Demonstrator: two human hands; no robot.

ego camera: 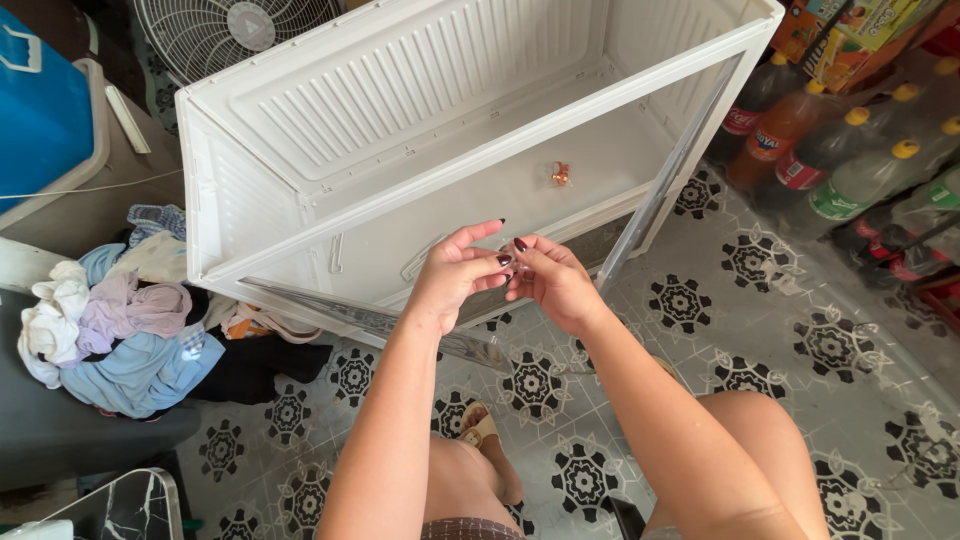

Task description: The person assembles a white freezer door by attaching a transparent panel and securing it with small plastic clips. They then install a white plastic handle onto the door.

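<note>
- Your left hand [455, 272] is raised in front of you, forearm coming up from below, wrist bent, fingers curled inward with the index lifted — its grip is a narrow pinch at the fingertips.
- Your right hand [553, 280] meets it from the other side, thumb and forefinger pressed toward the left fingertips; the two hands touch there.
- Whatever sits between the fingertips is too small to make out, so I cannot tell what either grip holds.
- Just beyond your hands stands the white plastic storage cabinet [330, 120], open toward you, with ribbed inner walls and a clear hinged door [672, 170] swung out on its right side.
- A small orange-brown piece [561, 174] lies on the cabinet's inner floor — well apart from your fingers.
- The cabinet rests on a patterned tile floor [830, 350]; a pile of clothes [120, 330] lies to the left, soft-drink bottles [840, 150] to the right.
</note>
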